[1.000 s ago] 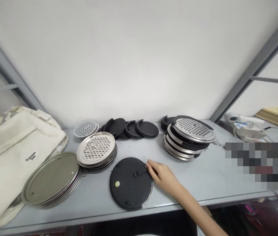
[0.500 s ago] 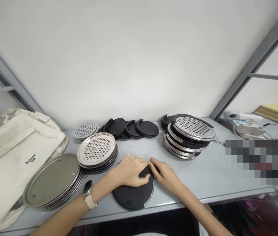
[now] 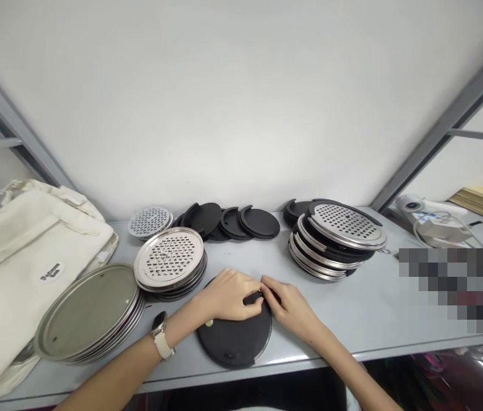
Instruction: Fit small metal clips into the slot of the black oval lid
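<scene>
Both hands [image 3: 228, 295] [image 3: 292, 308] touch a black disc [image 3: 235, 339] near the shelf edge [image 3: 395, 350].

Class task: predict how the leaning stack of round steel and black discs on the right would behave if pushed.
This leaning stack of round steel and black discs would probably slide apart, its layers sitting offset and tilted. The smooth steel rims look slippery.

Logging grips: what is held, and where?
The left hand and right hand pinch the black disc by a small tab near its far edge, partly hidden.
</scene>
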`<state>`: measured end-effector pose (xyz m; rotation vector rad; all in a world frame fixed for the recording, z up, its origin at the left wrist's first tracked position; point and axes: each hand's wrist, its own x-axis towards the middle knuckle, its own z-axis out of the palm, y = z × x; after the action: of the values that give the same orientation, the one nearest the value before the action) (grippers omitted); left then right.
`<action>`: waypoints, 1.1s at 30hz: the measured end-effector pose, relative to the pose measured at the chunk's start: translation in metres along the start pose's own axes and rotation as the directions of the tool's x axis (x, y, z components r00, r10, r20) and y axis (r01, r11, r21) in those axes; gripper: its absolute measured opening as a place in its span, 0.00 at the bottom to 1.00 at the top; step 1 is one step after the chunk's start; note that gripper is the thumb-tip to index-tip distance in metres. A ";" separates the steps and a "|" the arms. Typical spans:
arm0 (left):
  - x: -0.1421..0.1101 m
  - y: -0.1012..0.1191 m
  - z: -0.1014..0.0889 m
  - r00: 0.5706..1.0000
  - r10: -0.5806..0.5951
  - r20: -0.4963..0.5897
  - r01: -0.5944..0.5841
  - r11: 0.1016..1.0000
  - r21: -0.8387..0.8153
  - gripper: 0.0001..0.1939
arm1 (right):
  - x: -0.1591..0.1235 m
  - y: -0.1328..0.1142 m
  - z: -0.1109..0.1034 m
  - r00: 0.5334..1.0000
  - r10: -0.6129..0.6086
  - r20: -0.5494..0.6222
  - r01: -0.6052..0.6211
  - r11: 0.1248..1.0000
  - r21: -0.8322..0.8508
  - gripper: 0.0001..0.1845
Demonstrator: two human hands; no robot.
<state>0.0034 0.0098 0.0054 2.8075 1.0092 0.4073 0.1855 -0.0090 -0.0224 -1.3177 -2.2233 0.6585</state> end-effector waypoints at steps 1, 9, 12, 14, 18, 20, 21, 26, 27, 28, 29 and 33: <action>0.000 0.000 0.000 1.000 -0.005 -0.007 0.005 1.000 -0.001 0.08 | 0.001 0.000 -0.001 1.000 0.001 0.004 -0.001 1.000 -0.006 0.13; -0.001 -0.003 0.001 0.998 -0.064 -0.007 0.063 0.992 -0.112 0.14 | 0.005 0.000 -0.006 0.996 -0.016 0.086 0.015 1.000 0.012 0.16; -0.001 -0.004 0.002 0.998 -0.056 -0.013 0.054 0.991 -0.125 0.14 | 0.004 0.000 -0.006 0.996 -0.017 0.084 0.017 1.000 -0.004 0.15; -0.001 -0.004 0.002 0.999 -0.048 -0.009 0.047 0.990 -0.132 0.13 | 0.003 0.001 -0.005 0.997 -0.014 0.077 0.015 1.000 -0.017 0.14; -0.001 -0.004 0.001 0.999 -0.041 0.011 0.042 0.990 -0.135 0.13 | 0.002 0.001 -0.005 0.995 -0.027 0.094 0.031 0.999 -0.037 0.13; 0.000 -0.004 0.000 0.999 -0.039 0.020 0.041 0.991 -0.129 0.13 | 0.003 0.001 -0.005 0.993 -0.041 0.107 0.046 0.998 -0.047 0.12; 0.000 -0.004 0.000 0.999 -0.036 0.021 0.039 0.991 -0.125 0.13 | 0.004 0.001 -0.006 0.993 -0.047 0.111 0.052 0.997 -0.049 0.12; 0.000 -0.004 0.000 1.000 -0.020 0.015 0.021 0.993 -0.118 0.13 | 0.006 0.001 -0.008 0.988 -0.078 0.135 0.084 0.996 -0.034 0.12; 0.000 -0.004 0.000 1.000 -0.020 0.017 0.021 0.993 -0.117 0.13 | 0.006 0.000 -0.008 0.987 -0.082 0.135 0.087 0.996 -0.033 0.12; 0.000 -0.004 0.000 1.000 -0.021 0.020 0.023 0.993 -0.118 0.13 | 0.005 0.000 -0.008 0.988 -0.082 0.133 0.087 0.996 -0.035 0.12; -0.001 -0.004 0.000 1.000 -0.023 0.021 0.025 0.993 -0.118 0.13 | 0.005 0.000 -0.008 0.988 -0.080 0.130 0.086 0.995 -0.040 0.13; -0.001 -0.004 0.000 1.000 -0.025 0.016 0.026 0.992 -0.126 0.13 | 0.005 0.000 -0.008 0.989 -0.072 0.126 0.081 0.994 -0.067 0.13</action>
<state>0.0004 0.0125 0.0045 2.6788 0.9790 0.4316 0.1880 -0.0038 -0.0156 -1.2491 -2.4051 0.6534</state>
